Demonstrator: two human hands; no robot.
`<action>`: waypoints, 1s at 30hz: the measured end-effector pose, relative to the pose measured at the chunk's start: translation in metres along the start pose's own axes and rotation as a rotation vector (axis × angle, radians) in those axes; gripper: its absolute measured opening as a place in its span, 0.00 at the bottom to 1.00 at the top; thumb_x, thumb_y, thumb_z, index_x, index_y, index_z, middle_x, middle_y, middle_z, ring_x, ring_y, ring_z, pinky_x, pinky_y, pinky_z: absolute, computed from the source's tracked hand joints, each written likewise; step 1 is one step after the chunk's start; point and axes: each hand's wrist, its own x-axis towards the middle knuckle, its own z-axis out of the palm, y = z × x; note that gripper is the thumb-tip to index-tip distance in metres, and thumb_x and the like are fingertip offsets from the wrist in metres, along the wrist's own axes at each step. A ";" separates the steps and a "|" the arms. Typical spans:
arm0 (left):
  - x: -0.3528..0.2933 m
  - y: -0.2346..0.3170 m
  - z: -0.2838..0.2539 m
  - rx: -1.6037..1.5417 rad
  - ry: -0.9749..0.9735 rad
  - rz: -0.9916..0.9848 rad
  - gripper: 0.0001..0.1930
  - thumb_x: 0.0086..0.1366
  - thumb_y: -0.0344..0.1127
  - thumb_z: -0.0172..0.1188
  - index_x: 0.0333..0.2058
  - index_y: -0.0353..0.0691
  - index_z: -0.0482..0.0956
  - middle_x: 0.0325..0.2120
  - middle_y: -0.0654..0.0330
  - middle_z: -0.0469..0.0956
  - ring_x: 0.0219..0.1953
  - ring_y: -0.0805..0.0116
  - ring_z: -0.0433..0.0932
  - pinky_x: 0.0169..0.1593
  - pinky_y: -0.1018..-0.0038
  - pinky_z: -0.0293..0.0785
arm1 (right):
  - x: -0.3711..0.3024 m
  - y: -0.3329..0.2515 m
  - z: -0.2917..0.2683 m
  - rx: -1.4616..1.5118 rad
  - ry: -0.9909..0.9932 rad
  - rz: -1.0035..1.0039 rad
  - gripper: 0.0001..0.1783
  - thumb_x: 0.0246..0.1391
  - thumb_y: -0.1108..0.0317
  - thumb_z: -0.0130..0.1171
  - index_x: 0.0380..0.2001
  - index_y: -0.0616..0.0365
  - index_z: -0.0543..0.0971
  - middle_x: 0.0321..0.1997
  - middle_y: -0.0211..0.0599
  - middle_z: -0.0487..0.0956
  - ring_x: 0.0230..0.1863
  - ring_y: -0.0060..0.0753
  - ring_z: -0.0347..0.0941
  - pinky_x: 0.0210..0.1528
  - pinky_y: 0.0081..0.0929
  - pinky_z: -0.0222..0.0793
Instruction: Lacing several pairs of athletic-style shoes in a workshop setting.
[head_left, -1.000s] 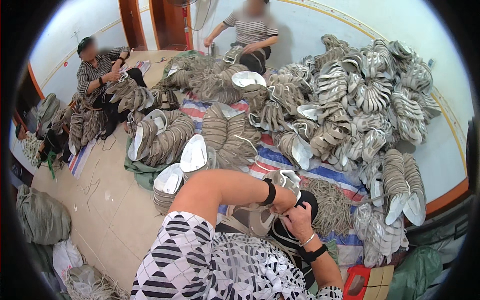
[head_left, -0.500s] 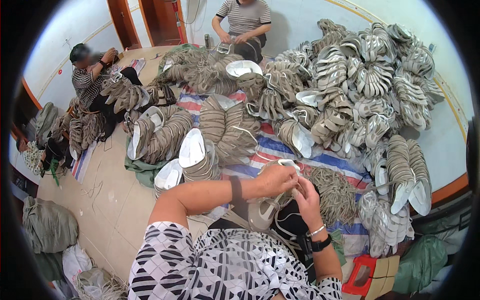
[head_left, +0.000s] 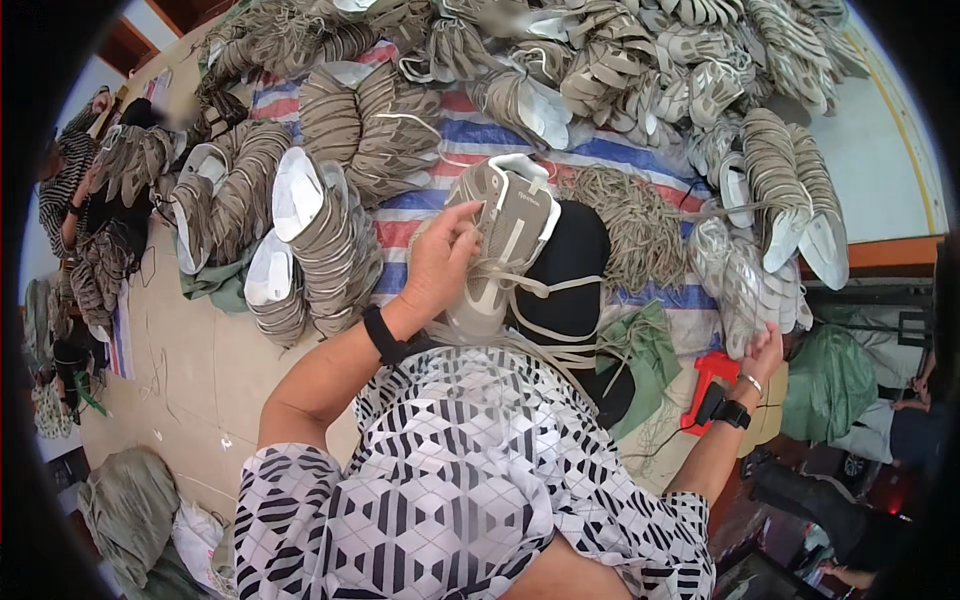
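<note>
A taupe-and-white shoe upper lies across my lap, with pale laces drawn over its front. My left hand is at its left side, fingers apart and the index finger stretched over the upper. Some of those fingertips touch it, but the hand does not wrap round it. Far to the right, my right hand is at the lower end of a stack of pale shoe uppers. Its fingers are bent together, and whatever is between them is too small to make out.
A heap of loose laces lies beyond my lap on a striped sheet. Nested uppers stand left, with a large pile behind. A red plastic frame and green sack are at right. Other people sit far left.
Both hands were together at the upper; now they are apart. My right hand has swung far right to the pale stack. The left has slid to the upper's left side, and the view has tilted downward.
</note>
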 end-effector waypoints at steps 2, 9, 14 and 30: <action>-0.006 0.002 0.003 -0.149 0.014 0.022 0.12 0.66 0.29 0.52 0.46 0.36 0.78 0.26 0.63 0.77 0.27 0.77 0.76 0.32 0.80 0.72 | -0.029 0.012 0.033 -0.512 -0.232 -0.510 0.08 0.60 0.64 0.53 0.32 0.55 0.77 0.19 0.24 0.69 0.17 0.19 0.63 0.21 0.21 0.61; -0.018 0.011 -0.025 0.080 -0.201 -0.229 0.12 0.69 0.32 0.52 0.48 0.34 0.76 0.30 0.63 0.79 0.30 0.82 0.76 0.34 0.85 0.71 | -0.278 0.010 0.233 -0.729 -1.028 -1.161 0.05 0.51 0.72 0.57 0.33 0.58 0.78 0.27 0.37 0.73 0.27 0.37 0.72 0.30 0.31 0.69; -0.018 -0.002 -0.020 0.003 -0.005 0.103 0.10 0.70 0.32 0.51 0.43 0.35 0.78 0.27 0.64 0.80 0.24 0.82 0.74 0.30 0.84 0.70 | -0.275 0.032 0.245 -0.766 -1.071 -1.205 0.04 0.50 0.74 0.57 0.31 0.56 0.78 0.26 0.38 0.72 0.28 0.41 0.72 0.29 0.32 0.69; -0.005 -0.008 -0.029 0.318 -0.405 0.031 0.12 0.65 0.38 0.56 0.29 0.35 0.74 0.20 0.65 0.70 0.24 0.79 0.65 0.29 0.77 0.64 | -0.108 -0.045 0.090 0.680 -0.742 0.260 0.17 0.69 0.62 0.39 0.24 0.51 0.66 0.12 0.22 0.56 0.12 0.17 0.47 0.16 0.20 0.44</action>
